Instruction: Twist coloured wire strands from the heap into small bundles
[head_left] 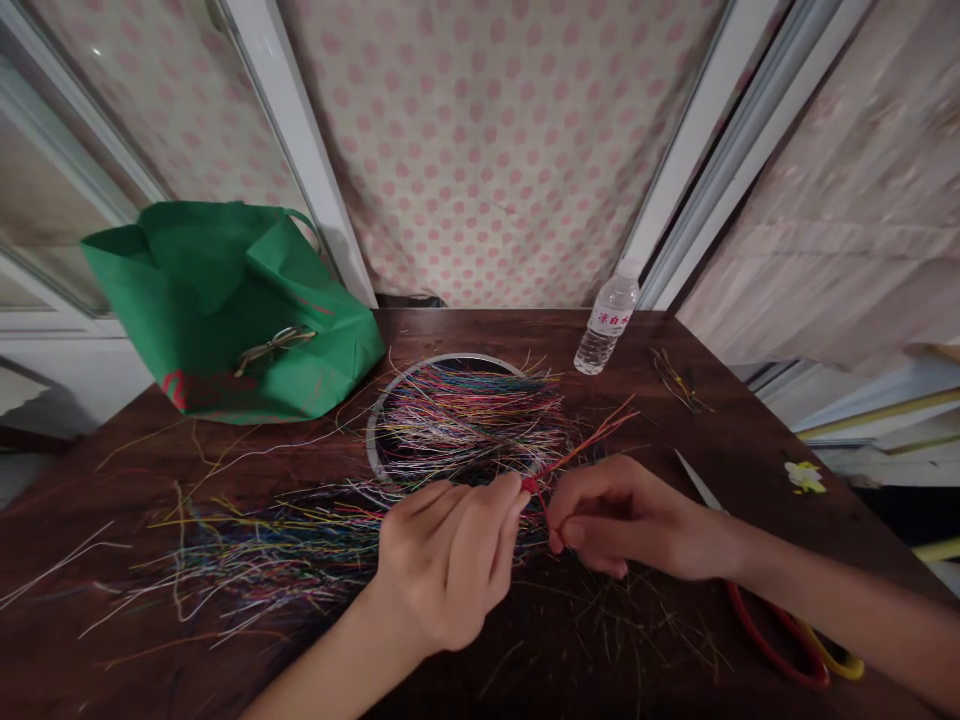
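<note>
The red wires (585, 443) sit at the left hand's (457, 560) pinched fingertips, their long axis slanting up and away to the right; that hand is nearer, while the right hand (630, 520) pinches 1 loose red end.

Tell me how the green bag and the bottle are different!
The bag is green, but the bottle is see-through with a label. The bag looks wide and floppy; the bottle looks narrow and smooth-sided up top. The bag gapes open at its top; the bottle narrows there. Both sit on the table.
</note>
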